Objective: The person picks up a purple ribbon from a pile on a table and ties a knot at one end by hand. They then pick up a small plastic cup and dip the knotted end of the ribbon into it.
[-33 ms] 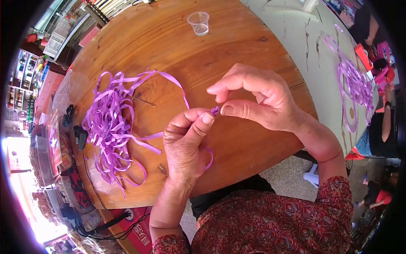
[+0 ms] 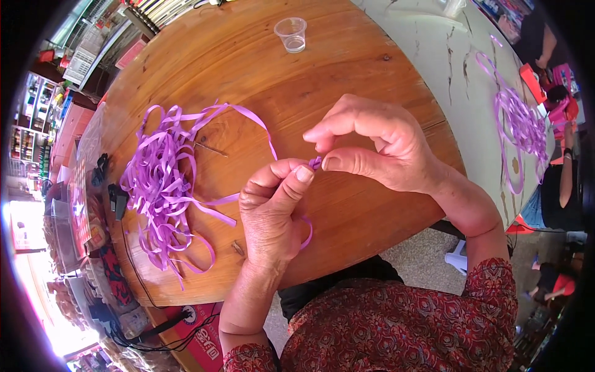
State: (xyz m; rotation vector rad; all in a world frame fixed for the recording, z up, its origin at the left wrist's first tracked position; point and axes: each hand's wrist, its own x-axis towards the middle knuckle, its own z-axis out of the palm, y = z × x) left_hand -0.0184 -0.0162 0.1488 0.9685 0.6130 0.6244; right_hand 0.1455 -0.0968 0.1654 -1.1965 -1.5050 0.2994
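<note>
Between the thumb and index finger of my left hand (image 2: 269, 214) is pinched a small folded bit of purple ribbon (image 2: 315, 163). Lengths of the same ribbon run from that hand toward a loose, tangled ribbon pile (image 2: 162, 180) on the left of the wooden table (image 2: 353, 217). A short ribbon loop also shows below my left palm. Just to the right, my right hand (image 2: 393, 146) curves with its thumb and fingers apart and nothing between them. Its thumb tip is right beside the folded bit; whether they touch I cannot tell.
A clear plastic cup (image 2: 291, 36) stands at the table's far side. On the adjoining marble-patterned table (image 2: 446, 56) lies another purple ribbon bundle (image 2: 517, 121), with people beyond it. A thin dark stick (image 2: 211, 149) lies by the pile. A black cable (image 2: 129, 254) runs along the left edge.
</note>
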